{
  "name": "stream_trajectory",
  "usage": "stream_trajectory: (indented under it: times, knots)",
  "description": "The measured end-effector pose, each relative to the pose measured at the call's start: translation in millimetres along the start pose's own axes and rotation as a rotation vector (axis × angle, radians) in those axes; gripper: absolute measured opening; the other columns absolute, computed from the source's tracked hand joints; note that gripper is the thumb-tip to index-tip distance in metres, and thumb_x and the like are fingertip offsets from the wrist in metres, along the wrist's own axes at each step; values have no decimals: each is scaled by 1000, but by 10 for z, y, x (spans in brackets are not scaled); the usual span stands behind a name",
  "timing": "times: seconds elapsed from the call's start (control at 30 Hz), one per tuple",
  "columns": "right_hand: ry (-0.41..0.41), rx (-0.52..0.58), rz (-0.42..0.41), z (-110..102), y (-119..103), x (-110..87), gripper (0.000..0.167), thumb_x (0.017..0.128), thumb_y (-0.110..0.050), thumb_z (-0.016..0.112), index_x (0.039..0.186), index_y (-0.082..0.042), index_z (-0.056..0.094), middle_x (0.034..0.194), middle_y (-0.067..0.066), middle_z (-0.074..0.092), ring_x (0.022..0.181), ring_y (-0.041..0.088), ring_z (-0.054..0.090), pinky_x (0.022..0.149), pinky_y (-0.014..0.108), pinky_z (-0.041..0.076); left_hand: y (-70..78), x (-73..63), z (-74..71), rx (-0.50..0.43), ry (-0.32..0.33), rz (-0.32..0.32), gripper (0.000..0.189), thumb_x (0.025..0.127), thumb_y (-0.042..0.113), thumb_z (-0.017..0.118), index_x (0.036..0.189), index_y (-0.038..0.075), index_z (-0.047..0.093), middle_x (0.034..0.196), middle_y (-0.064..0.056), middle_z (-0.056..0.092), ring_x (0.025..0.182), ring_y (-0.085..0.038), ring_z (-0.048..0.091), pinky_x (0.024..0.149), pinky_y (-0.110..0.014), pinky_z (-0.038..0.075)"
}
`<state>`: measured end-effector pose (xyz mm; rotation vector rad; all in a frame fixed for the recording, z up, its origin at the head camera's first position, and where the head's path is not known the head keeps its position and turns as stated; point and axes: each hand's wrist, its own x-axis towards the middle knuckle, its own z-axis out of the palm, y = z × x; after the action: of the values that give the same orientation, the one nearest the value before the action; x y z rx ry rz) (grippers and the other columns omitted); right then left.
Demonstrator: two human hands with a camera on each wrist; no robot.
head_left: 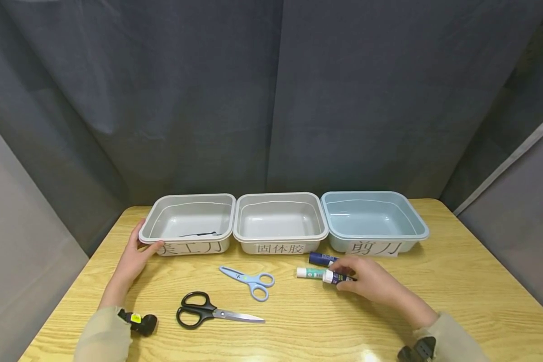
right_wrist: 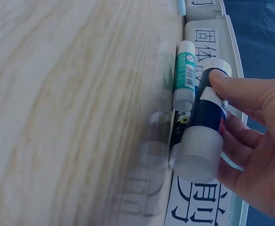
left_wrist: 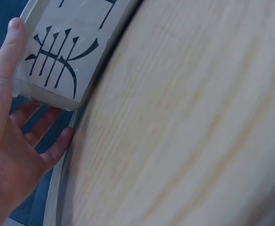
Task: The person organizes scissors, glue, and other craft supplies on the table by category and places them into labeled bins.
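Note:
Thumb and fingers of my right hand (head_left: 373,281) grip a navy glue stick (right_wrist: 208,113) with white ends. In the right wrist view it overlaps a green and white glue stick (right_wrist: 184,75) and another dark glue stick (head_left: 320,259) lying on the table. My left hand (head_left: 133,259) holds the near left corner of the left grey bin (head_left: 150,234), thumb on its labelled front and fingers round its side. A dark slim tool, probably a utility knife (head_left: 199,235), lies inside that bin, partly hidden by the front wall.
A middle grey bin (head_left: 280,239) and a light blue bin (head_left: 380,236) continue the row, with paper labels on their fronts. Blue-handled scissors (head_left: 249,279) and black-handled scissors (head_left: 208,311) lie on the wooden table (head_left: 289,332). A dark curtain (head_left: 271,100) hangs behind.

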<state>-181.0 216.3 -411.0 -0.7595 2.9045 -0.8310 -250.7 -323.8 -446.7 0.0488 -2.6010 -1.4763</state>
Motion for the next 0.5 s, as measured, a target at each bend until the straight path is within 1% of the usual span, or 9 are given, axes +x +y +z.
stream_trajectory:
  times: [0.13, 0.23, 0.3, 0.4, 0.5]
  knots:
    - [43, 56, -6, -18, -33, 29, 30, 74, -15, 74, 103, -15, 65, 86, -6, 54, 80, 9, 54, 70, 24, 49, 1, 3, -1, 3, -1, -7, 89, 85, 41, 61, 148, 20, 1, 146, -22, 21, 124, -39, 30, 101, -61, 19]
    - [84, 56, -33, -24, -50, 58, 31, 73, -15, 74, 103, -13, 66, 81, -5, 52, 75, 10, 51, 65, 22, 48, 7, 4, 0, 4, -1, -9, 89, 85, 41, 60, 148, 20, 1, 146, -22, 20, 124, -39, 30, 101, -61, 19]
    - [98, 59, -56, -19, -56, 73, 30, 72, -16, 75, 101, -13, 66, 78, -5, 51, 72, 10, 49, 62, 21, 46, 12, 0, 3, 2, -2, -7, 89, 85, 40, 60, 148, 20, 1, 146, -22, 21, 123, -39, 30, 101, -61, 20]
    - [107, 51, -74, -6, -69, 94, 29, 71, -18, 76, 99, -16, 67, 76, -6, 50, 69, 10, 47, 58, 20, 41, 17, -5, 5, 2, -3, -9, 88, 85, 40, 60, 148, 20, 1, 145, -22, 21, 123, -39, 30, 101, -60, 20]
    - [108, 49, -80, -4, -87, 132, 28, 72, -18, 76, 99, -18, 67, 77, -6, 49, 69, 11, 46, 58, 20, 41, 10, -2, 0, 4, -4, -12, 89, 85, 40, 60, 148, 21, 0, 145, -22, 21, 123, -39, 30, 101, -61, 20]
